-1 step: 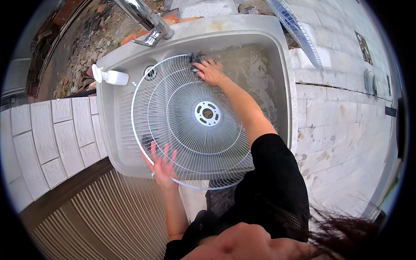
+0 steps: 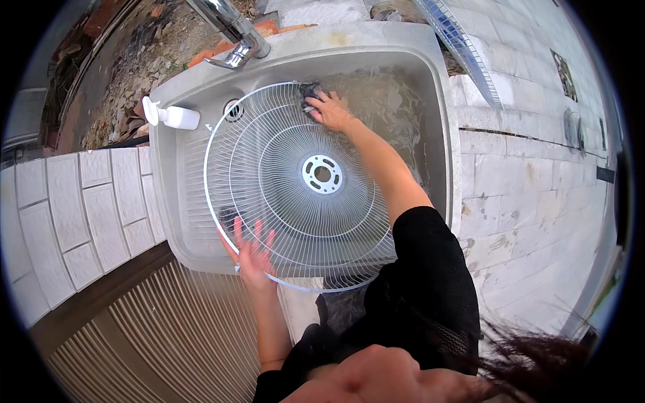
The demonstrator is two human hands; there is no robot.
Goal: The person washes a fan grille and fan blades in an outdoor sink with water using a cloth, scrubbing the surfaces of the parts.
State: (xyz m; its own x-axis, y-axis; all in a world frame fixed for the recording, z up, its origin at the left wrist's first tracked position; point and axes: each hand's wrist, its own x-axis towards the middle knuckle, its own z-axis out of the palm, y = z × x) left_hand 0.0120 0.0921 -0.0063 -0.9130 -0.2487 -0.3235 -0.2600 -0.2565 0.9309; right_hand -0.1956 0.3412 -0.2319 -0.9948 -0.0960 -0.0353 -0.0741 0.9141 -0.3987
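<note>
A round white wire fan grille (image 2: 322, 216) rests tilted across the sink, its flat slotted hub in the middle. My left hand (image 2: 254, 258) grips the near left rim, thumb outside and fingers spread behind the wires. At the far rim, my right hand (image 2: 330, 111) presses a dark grey scrubbing pad (image 2: 310, 101) against the wires. The pad is partly hidden under its fingers, so its exact kind is hard to make out. A second dark patch (image 2: 228, 216) shows behind the wires near my left hand; I cannot tell what it is.
The grey stone sink (image 2: 440, 134) holds cloudy water at the right and has a drain (image 2: 234, 111) at the far left. A chrome faucet (image 2: 242, 50) stands over the back edge. A white spray bottle (image 2: 180, 118) lies on the left ledge. Another wire grille (image 2: 460, 47) leans at the far right.
My right hand and the scrubbing pad have shifted slightly to the right along the far rim. The grille and my left hand have stayed almost in place.
</note>
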